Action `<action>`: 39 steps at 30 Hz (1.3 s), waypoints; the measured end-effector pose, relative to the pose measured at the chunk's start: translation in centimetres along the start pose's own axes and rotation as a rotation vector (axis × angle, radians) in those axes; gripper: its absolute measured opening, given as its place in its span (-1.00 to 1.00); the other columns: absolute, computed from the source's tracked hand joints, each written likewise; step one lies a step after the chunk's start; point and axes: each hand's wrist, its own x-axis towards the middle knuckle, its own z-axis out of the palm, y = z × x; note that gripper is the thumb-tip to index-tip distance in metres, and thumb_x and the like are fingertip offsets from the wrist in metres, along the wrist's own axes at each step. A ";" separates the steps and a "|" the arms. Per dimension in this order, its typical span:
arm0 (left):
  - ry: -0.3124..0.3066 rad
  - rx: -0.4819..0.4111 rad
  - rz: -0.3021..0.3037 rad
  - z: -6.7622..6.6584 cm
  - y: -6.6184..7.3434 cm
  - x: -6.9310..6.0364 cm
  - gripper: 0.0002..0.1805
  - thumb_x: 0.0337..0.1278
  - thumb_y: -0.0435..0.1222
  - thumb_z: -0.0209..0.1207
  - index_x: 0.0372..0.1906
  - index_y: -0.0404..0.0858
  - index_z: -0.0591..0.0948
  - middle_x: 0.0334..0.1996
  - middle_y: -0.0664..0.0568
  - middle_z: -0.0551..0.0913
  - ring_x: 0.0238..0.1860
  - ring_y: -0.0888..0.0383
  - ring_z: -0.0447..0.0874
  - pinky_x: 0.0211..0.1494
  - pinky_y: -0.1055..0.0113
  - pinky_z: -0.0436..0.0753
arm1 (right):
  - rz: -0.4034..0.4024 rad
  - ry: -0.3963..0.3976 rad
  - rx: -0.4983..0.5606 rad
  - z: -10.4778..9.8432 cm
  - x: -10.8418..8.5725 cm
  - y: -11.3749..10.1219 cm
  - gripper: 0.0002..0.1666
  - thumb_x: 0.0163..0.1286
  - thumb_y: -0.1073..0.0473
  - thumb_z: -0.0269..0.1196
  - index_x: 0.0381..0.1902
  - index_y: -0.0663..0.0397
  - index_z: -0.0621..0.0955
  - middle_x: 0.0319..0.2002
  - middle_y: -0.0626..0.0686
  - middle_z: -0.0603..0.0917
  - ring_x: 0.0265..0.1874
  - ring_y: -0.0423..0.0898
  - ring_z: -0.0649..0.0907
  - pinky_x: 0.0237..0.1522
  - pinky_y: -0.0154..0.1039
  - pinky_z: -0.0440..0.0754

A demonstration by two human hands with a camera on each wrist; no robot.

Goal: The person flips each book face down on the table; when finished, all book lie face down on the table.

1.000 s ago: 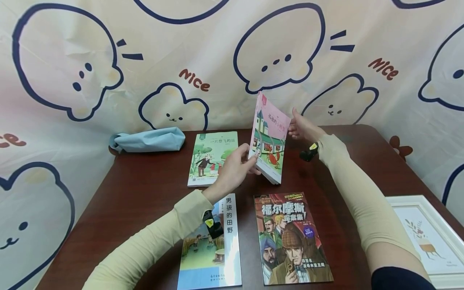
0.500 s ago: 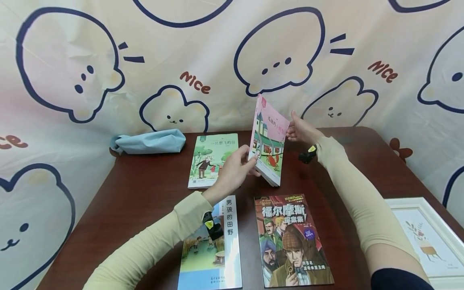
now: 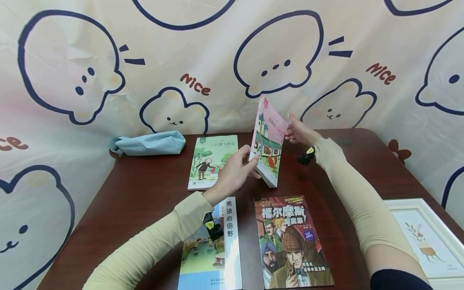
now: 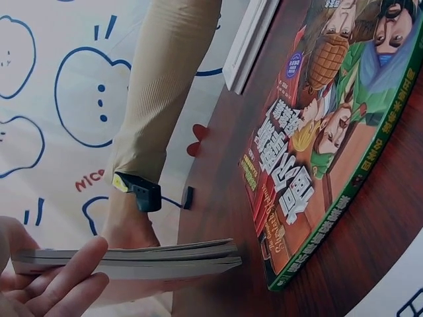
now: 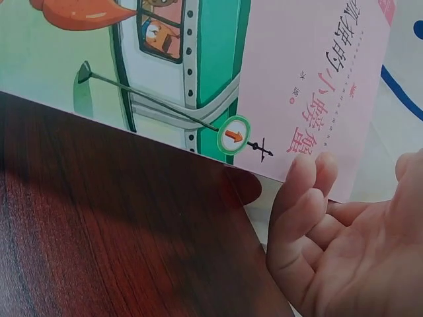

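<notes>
A pink and green book [image 3: 269, 141] stands tilted above the table, its cover facing the head camera. The left hand [image 3: 233, 171] grips its spine side near the bottom, thumb on the cover; in the left wrist view fingers [image 4: 73, 277] lie along the pages [image 4: 165, 257]. At the book's far edge is the right hand [image 3: 300, 131], fingertips against the edge of the pink cover [image 5: 297, 72] in the right wrist view, thumb held apart from it.
On the table [image 3: 145, 181] lie a green book [image 3: 206, 161], a blue book [image 3: 210, 257] under the left wrist, and a detective book [image 3: 293, 245]. A light blue pouch [image 3: 148, 143] is at back left, a white frame [image 3: 424, 233] at right.
The pink book has turned slightly, so its cover looks narrower. The right hand has shifted a little to the left with the book's outer edge. The left hand keeps its grip.
</notes>
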 end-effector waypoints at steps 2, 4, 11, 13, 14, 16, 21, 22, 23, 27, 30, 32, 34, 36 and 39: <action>0.001 0.007 -0.001 0.0 0.0 0.0 -0.75 0.43 -0.23 0.02 0.11 -0.18 0.47 -0.06 -0.07 0.67 -0.43 0.10 0.77 -0.19 0.18 0.66 | 0.002 -0.004 0.004 0.0 0.0 0.0 -0.04 0.43 -0.45 -0.56 0.19 0.28 0.24 -0.56 -0.08 0.48 -0.54 -0.21 0.53 -0.48 -0.38 0.47; 0.004 0.022 -0.002 0.0 0.0 0.0 -0.76 0.42 -0.23 0.03 0.09 -0.17 0.47 -0.08 -0.06 0.68 -0.45 0.11 0.76 -0.27 0.24 0.61 | 0.010 -0.002 0.014 0.1 0.1 0.0 -0.07 0.42 -0.46 -0.55 0.12 0.24 0.27 -0.57 -0.08 0.49 -0.55 -0.20 0.54 -0.48 -0.38 0.46; 0.003 0.050 0.003 0.0 0.3 0.0 -0.76 0.42 -0.23 0.02 0.09 -0.16 0.48 -0.10 -0.05 0.68 -0.43 0.01 0.77 -0.47 0.33 0.41 | 0.024 0.002 0.036 0.2 0.3 0.0 -0.10 0.41 -0.47 -0.55 0.04 0.21 0.28 -0.59 -0.08 0.50 -0.59 -0.21 0.54 -0.54 -0.38 0.45; 0.003 0.056 0.009 0.0 0.3 0.0 -0.75 0.42 -0.23 0.02 0.10 -0.16 0.48 -0.11 -0.06 0.69 -0.42 -0.01 0.77 -0.52 0.32 0.35 | 0.030 0.004 0.048 0.3 0.4 0.0 -0.08 0.41 -0.47 -0.55 0.08 0.23 0.25 -0.60 -0.08 0.51 -0.60 -0.21 0.55 -0.55 -0.39 0.44; 0.003 0.059 0.013 0.0 0.4 0.0 -0.75 0.42 -0.23 0.02 0.10 -0.16 0.48 -0.12 -0.06 0.69 -0.42 -0.02 0.77 -0.54 0.31 0.33 | 0.034 0.004 0.053 0.3 0.4 -0.1 -0.07 0.40 -0.48 -0.55 0.12 0.25 0.23 -0.61 -0.09 0.51 -0.60 -0.22 0.55 -0.55 -0.39 0.44; 0.003 0.065 0.022 0.0 0.4 0.0 -0.75 0.42 -0.22 0.02 0.10 -0.17 0.48 -0.14 -0.06 0.68 -0.44 0.01 0.76 -0.56 0.32 0.34 | 0.038 0.005 0.060 0.3 0.5 -0.1 -0.03 0.39 -0.48 -0.56 0.20 0.28 0.18 -0.61 -0.10 0.51 -0.60 -0.22 0.55 -0.55 -0.39 0.44; -0.003 0.086 0.046 0.1 0.7 -0.1 -0.76 0.41 -0.22 0.03 0.08 -0.16 0.48 -0.19 -0.06 0.68 -0.46 0.04 0.75 -0.60 0.33 0.37 | 0.041 0.002 0.077 0.4 0.7 -0.2 0.03 0.38 -0.50 -0.56 0.33 0.30 0.05 -0.58 -0.09 0.48 -0.58 -0.22 0.52 -0.52 -0.39 0.42; -0.006 0.089 0.051 0.1 0.7 -0.1 -0.76 0.41 -0.23 0.03 0.08 -0.16 0.48 -0.20 -0.06 0.68 -0.45 0.03 0.75 -0.60 0.34 0.36 | 0.040 -0.002 0.080 0.5 0.7 -0.2 0.03 0.38 -0.50 -0.56 0.33 0.29 0.04 -0.57 -0.09 0.47 -0.59 -0.22 0.51 -0.52 -0.39 0.42; -0.006 0.095 0.055 0.1 0.7 -0.1 -0.76 0.41 -0.23 0.03 0.07 -0.16 0.48 -0.20 -0.06 0.68 -0.45 0.04 0.75 -0.61 0.34 0.34 | 0.038 -0.007 0.084 0.5 0.6 -0.2 0.02 0.38 -0.50 -0.56 0.31 0.28 0.05 -0.57 -0.08 0.47 -0.59 -0.22 0.49 -0.53 -0.39 0.41; -0.011 0.111 0.069 0.2 0.7 -0.1 -0.78 0.41 -0.22 0.02 0.06 -0.16 0.48 -0.21 -0.04 0.68 -0.46 0.06 0.75 -0.61 0.35 0.30 | 0.030 -0.036 0.094 0.7 0.5 -0.2 -0.07 0.38 -0.49 -0.57 0.11 0.22 0.19 -0.58 -0.08 0.46 -0.61 -0.22 0.47 -0.56 -0.39 0.37; -0.009 0.129 0.072 0.2 0.7 -0.1 -0.76 0.41 -0.21 0.01 0.07 -0.16 0.47 -0.20 -0.04 0.68 -0.47 0.08 0.75 -0.61 0.35 0.30 | 0.031 -0.046 0.100 0.7 0.5 -0.2 -0.12 0.37 -0.50 -0.58 -0.03 0.15 0.25 -0.60 -0.08 0.45 -0.61 -0.22 0.46 -0.56 -0.38 0.34; -0.006 0.141 0.069 0.2 0.7 -0.1 -0.75 0.41 -0.21 0.02 0.08 -0.15 0.47 -0.18 -0.04 0.69 -0.46 0.07 0.75 -0.61 0.35 0.30 | 0.038 -0.041 0.105 0.8 0.5 -0.2 -0.13 0.37 -0.51 -0.57 -0.06 0.13 0.26 -0.60 -0.08 0.46 -0.61 -0.22 0.46 -0.57 -0.38 0.35; -0.003 0.155 0.065 0.2 0.7 -0.1 -0.74 0.41 -0.20 0.02 0.10 -0.14 0.47 -0.16 -0.05 0.69 -0.44 0.04 0.75 -0.61 0.36 0.31 | 0.048 -0.036 0.110 0.8 0.5 -0.2 -0.12 0.37 -0.52 -0.56 -0.05 0.13 0.26 -0.60 -0.07 0.46 -0.62 -0.22 0.46 -0.57 -0.38 0.35; -0.003 0.161 0.062 0.2 0.7 -0.1 -0.73 0.41 -0.21 0.03 0.11 -0.14 0.47 -0.14 -0.06 0.69 -0.43 0.03 0.75 -0.62 0.35 0.33 | 0.059 -0.035 0.123 0.9 0.5 -0.4 -0.12 0.37 -0.52 -0.56 -0.05 0.13 0.27 -0.61 -0.07 0.46 -0.63 -0.21 0.46 -0.58 -0.39 0.35; -0.003 0.172 0.067 0.1 0.8 -0.2 -0.73 0.40 -0.22 0.03 0.12 -0.14 0.47 -0.12 -0.07 0.69 -0.46 0.07 0.75 -0.62 0.35 0.35 | 0.072 -0.037 0.150 1.0 0.5 -0.5 -0.13 0.37 -0.52 -0.54 -0.04 0.12 0.27 -0.61 -0.06 0.47 -0.64 -0.22 0.45 -0.58 -0.39 0.36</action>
